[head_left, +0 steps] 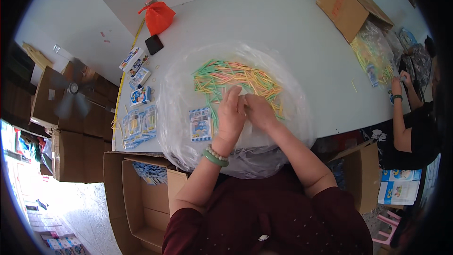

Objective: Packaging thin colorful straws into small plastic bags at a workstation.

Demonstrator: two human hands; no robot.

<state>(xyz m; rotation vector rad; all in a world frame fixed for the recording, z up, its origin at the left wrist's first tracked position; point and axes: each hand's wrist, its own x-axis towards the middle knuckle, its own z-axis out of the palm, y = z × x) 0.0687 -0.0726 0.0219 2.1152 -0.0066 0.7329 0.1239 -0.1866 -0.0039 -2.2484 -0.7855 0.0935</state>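
Lying in a loose heap on a crumpled clear plastic sheet (293, 87), the thin, straight green, pink and yellow sticks (238, 73) are pointing many ways, their long axes crossing. By the heap's near edge, the left hand (231, 113) and right hand (259, 112) are meeting, forearms converging, fingers bent; what they are gripping, I cannot tell.

Left hand (231, 112) close beside right hand (259, 111)
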